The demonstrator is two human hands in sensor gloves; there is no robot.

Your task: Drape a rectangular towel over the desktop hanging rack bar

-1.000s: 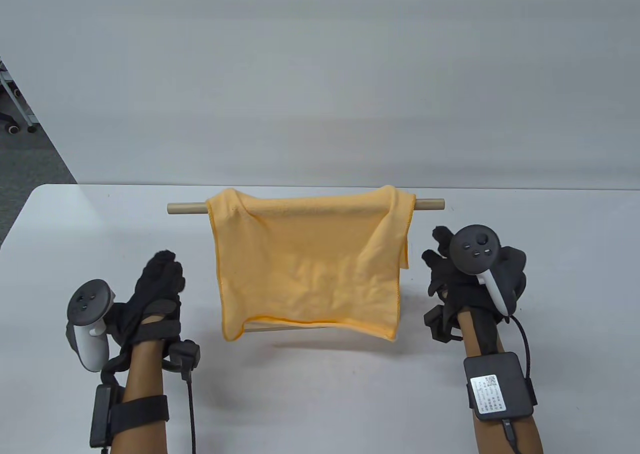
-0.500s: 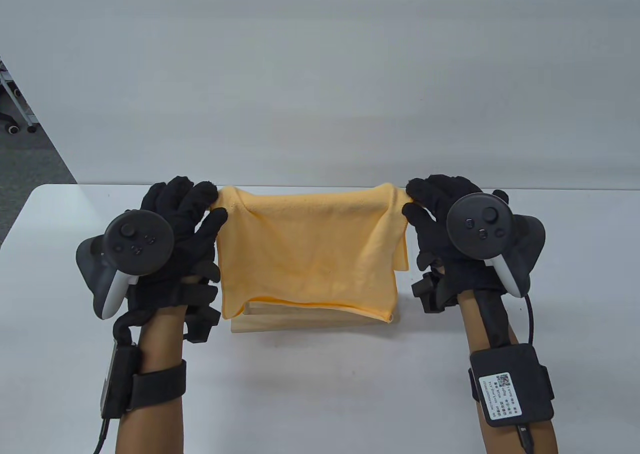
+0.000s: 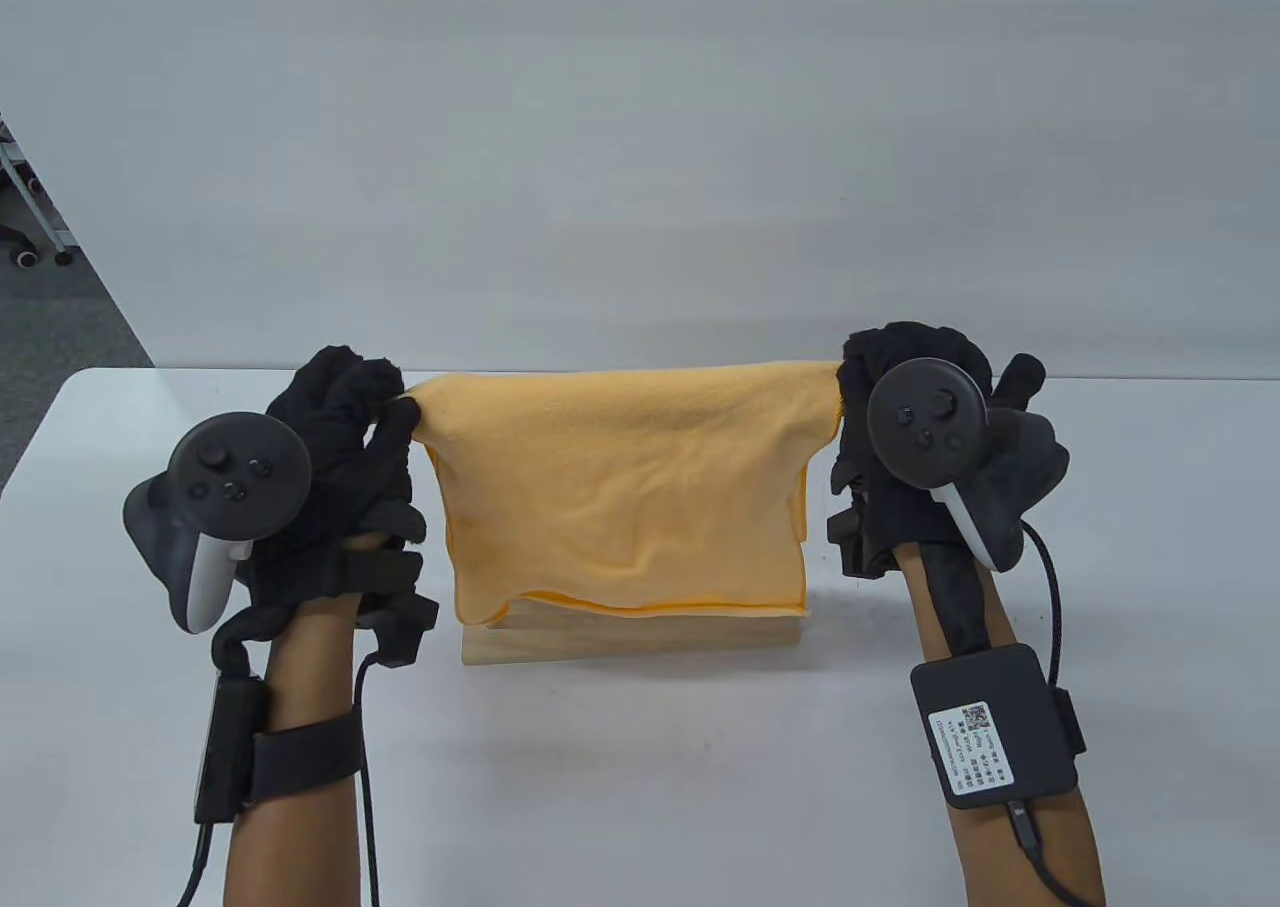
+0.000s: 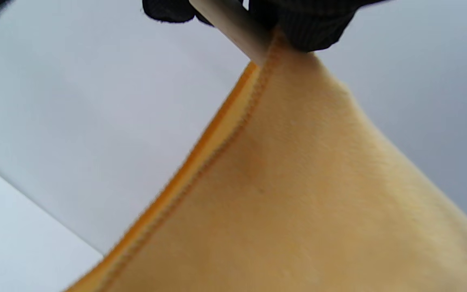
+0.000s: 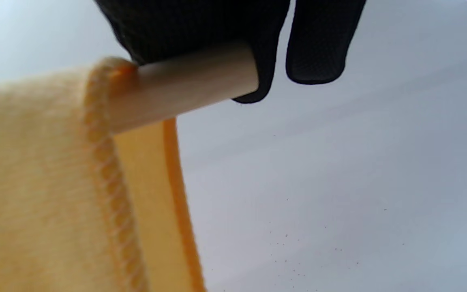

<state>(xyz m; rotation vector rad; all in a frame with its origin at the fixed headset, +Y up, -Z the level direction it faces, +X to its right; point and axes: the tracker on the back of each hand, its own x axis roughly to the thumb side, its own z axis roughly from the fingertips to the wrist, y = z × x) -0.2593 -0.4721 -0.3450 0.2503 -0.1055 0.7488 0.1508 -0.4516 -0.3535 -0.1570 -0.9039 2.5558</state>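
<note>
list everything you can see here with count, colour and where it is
towel: 1, yellow-orange with stitched orange hem, draped over the rack bar, hanging down the near side at table centre
rack bar: 1, light wood dowel, horizontal under the towel's top fold; its ends show only in the wrist views
rack base: 1, light wood block, on the table below the towel
table: 1, white, fills the lower half of the table view
left hand: 1, black glove with dark tracker on the back, at the towel's left top corner, fingers at the bar's left end
right hand: 1, black glove with dark tracker, at the towel's right top corner, fingers over the bar's right end
</note>
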